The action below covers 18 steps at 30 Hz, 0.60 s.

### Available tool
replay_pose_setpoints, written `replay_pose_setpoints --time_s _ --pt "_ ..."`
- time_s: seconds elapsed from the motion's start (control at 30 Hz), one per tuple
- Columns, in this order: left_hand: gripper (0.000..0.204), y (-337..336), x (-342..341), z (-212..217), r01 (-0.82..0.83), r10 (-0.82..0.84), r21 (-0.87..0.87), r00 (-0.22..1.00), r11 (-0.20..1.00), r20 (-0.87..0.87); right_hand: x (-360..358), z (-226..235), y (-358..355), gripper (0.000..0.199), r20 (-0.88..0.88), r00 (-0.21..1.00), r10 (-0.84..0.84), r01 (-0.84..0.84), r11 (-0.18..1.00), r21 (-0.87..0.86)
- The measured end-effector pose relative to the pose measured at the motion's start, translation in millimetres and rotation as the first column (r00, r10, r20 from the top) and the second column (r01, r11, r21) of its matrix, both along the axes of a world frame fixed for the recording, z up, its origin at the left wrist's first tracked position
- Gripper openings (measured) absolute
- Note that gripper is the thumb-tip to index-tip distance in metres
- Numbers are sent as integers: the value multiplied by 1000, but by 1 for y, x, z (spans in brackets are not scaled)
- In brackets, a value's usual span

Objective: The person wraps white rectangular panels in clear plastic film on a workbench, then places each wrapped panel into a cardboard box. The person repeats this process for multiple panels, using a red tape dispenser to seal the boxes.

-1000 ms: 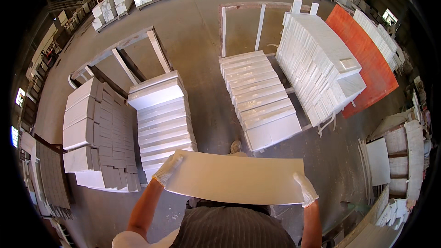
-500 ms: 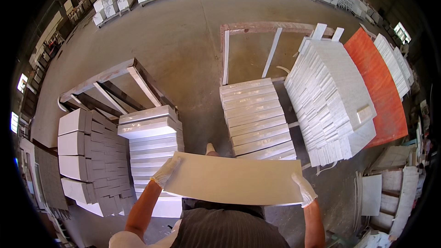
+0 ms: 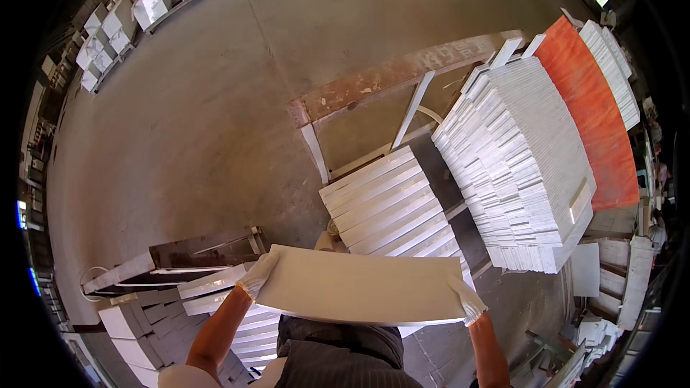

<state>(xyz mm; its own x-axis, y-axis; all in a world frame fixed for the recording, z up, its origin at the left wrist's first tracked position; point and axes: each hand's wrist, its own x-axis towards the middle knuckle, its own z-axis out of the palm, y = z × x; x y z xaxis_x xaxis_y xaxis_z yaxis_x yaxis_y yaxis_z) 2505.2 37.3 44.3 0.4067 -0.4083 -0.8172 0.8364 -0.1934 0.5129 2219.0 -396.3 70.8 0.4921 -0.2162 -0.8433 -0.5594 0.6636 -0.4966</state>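
Observation:
A pale, flat rectangular slab [image 3: 363, 284] is held level across the front of my body. My left hand [image 3: 257, 274], in a white knit glove, is closed on its left end. My right hand [image 3: 467, 300], also gloved, grips the opposite end. The fingers are partly hidden beneath the slab. Just beyond it lies a row of white wrapped slabs [image 3: 392, 205] on a frame, the near end of the row covered by the slab I hold. Another wrapped stack [image 3: 208, 286] stands by my left forearm, partly covered by it.
White blocks [image 3: 126, 321] are piled at the lower left beside a low frame [image 3: 194, 251]. A rusty beam [image 3: 402, 75] edges the middle frame. To the right stand thin white strips [image 3: 496, 194] and an orange-red sheet [image 3: 593, 111]. Loaded pallets [image 3: 169, 0] are far left.
The view has turned to the right, so the racks and far pallets have shifted left and tilted. The slab stays between both hands.

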Motion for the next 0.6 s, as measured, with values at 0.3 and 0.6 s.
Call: replay_pose_setpoints --time_s 0.3,0.6 --pt "62 -45 108 -47 9 26 215 987 976 -160 139 -55 -58 50 -48 986 159 -161 987 -30" --pt "75 -67 119 -172 -42 91 228 974 973 -206 214 -186 -136 83 -204 904 376 -383 924 5"
